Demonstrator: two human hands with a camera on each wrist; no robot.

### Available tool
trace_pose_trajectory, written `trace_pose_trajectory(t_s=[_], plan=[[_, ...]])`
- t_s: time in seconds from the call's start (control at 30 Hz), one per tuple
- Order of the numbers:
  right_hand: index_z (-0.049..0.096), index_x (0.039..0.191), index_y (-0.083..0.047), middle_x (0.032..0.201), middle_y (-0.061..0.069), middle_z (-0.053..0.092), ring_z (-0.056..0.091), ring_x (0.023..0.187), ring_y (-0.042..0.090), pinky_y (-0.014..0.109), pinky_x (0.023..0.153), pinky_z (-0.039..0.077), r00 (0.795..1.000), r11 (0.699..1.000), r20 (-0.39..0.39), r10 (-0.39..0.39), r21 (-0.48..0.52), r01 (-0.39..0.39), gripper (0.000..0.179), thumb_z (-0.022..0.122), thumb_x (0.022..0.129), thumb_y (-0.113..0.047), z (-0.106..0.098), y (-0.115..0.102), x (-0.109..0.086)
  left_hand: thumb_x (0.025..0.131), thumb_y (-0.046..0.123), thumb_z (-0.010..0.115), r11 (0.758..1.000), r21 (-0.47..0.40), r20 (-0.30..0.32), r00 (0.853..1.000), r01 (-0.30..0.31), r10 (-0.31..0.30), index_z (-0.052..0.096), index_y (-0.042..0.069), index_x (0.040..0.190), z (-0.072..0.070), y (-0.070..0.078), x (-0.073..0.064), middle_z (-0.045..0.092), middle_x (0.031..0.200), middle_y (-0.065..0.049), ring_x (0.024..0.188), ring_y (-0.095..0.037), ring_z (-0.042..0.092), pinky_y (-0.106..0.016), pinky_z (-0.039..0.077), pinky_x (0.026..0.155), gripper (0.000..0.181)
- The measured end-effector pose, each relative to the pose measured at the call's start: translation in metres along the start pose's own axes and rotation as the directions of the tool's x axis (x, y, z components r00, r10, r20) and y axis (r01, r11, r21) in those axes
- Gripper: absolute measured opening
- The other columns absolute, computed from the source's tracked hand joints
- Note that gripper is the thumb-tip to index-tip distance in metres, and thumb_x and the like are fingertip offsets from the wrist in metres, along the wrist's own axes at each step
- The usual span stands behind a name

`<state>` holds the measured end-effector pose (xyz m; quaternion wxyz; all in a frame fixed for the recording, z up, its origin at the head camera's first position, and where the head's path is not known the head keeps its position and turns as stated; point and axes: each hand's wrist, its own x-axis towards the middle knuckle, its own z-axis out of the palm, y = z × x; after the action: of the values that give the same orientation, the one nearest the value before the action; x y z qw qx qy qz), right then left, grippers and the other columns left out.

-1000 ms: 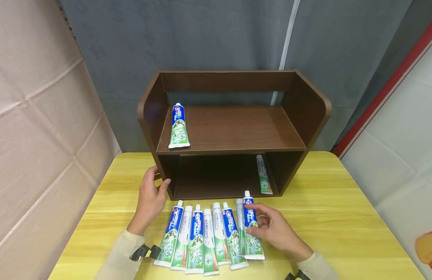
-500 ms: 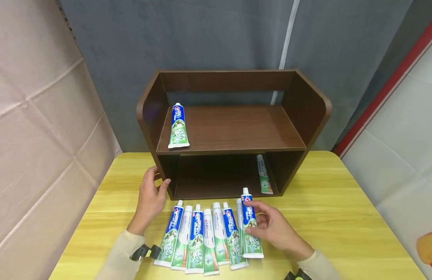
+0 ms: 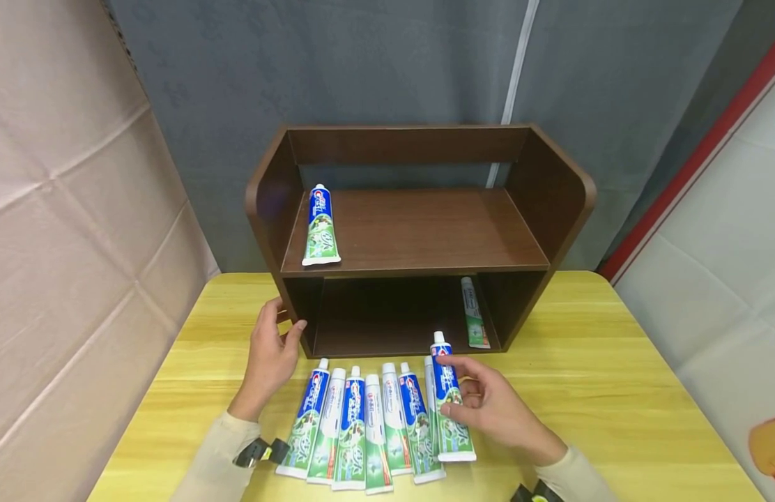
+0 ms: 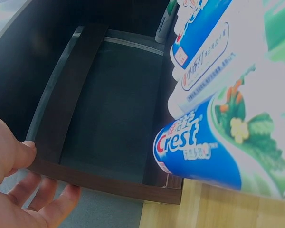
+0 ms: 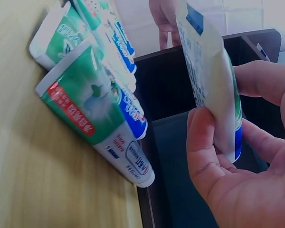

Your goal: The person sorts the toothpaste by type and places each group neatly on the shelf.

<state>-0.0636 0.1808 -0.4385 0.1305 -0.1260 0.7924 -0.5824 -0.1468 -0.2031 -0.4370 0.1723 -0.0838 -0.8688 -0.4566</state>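
Note:
A blue, white and green Crest toothpaste tube is pinched in my right hand, thumb on one face and fingers on the other. The right wrist view shows the held tube lifted off the table, with its printed back visible. My left hand grips the left side panel of a dark brown two-tier shelf, its thumb on the inner side and fingers outside. Several toothpaste tubes, blue-topped and white-topped, lie in a row before the shelf. A white and green tube lies just under the held one.
One Crest tube lies at the left of the upper shelf board. A white and green tube rests at the right of the lower compartment. All stands on a yellow wood-grain table, with a grey curtain behind.
The tube in my right hand has risen slightly and shifted a little forward and left. My left hand and the shelf have stayed in place.

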Motion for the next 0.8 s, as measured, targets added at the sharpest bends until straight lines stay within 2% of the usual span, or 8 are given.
trace_pose_trajectory(t_s=[0.27, 0.5, 0.63, 0.8], plan=[[0.052, 0.152, -0.017, 0.122, 0.018, 0.057, 0.058, 0.069, 0.007, 0.023, 0.060, 0.058, 0.999, 0.999, 0.027, -0.037, 0.027, 0.036, 0.071, 0.083, 0.089, -0.010, -0.001, -0.012, -0.002, 0.105, 0.006, 0.063, 1.000, -0.003, 0.001, 1.000, 0.003, -0.003, 0.043, 0.001, 0.150, 0.000, 0.001, 0.001, 0.055, 0.141, -0.020, 0.127, -0.041, 0.059, -0.063, 0.061, 0.095, 0.050], [0.055, 0.150, -0.020, 0.123, 0.015, 0.058, 0.053, 0.070, 0.006, 0.021, 0.057, 0.053, 0.994, 0.994, 0.001, -0.110, 0.002, 0.110, 0.069, 0.084, 0.088, -0.010, 0.001, -0.025, -0.002, 0.104, 0.005, 0.063, 1.000, -0.004, -0.003, 1.000, -0.003, 0.003, 0.044, 0.001, 0.150, 0.000, 0.001, 0.001, 0.055, 0.141, -0.020, 0.126, -0.041, 0.060, -0.063, 0.061, 0.094, 0.050], [0.057, 0.148, -0.019, 0.122, 0.013, 0.060, 0.054, 0.072, 0.005, 0.022, 0.058, 0.055, 0.985, 0.985, -0.009, -0.173, -0.002, 0.173, 0.068, 0.084, 0.087, -0.008, 0.003, -0.032, 0.000, 0.105, 0.007, 0.063, 1.000, -0.005, -0.001, 1.000, -0.001, 0.001, 0.044, 0.002, 0.150, 0.001, 0.000, 0.001, 0.055, 0.141, -0.020, 0.126, -0.041, 0.059, -0.062, 0.061, 0.094, 0.050], [0.057, 0.148, -0.013, 0.119, 0.016, 0.060, 0.056, 0.072, 0.008, 0.023, 0.059, 0.057, 0.968, 0.968, 0.009, -0.251, 0.012, 0.251, 0.065, 0.082, 0.088, -0.004, 0.004, -0.039, 0.002, 0.105, 0.007, 0.063, 1.000, -0.005, 0.001, 1.000, 0.006, -0.006, 0.043, 0.003, 0.151, 0.000, -0.001, 0.001, 0.054, 0.142, -0.019, 0.128, -0.041, 0.059, -0.062, 0.061, 0.095, 0.050]])
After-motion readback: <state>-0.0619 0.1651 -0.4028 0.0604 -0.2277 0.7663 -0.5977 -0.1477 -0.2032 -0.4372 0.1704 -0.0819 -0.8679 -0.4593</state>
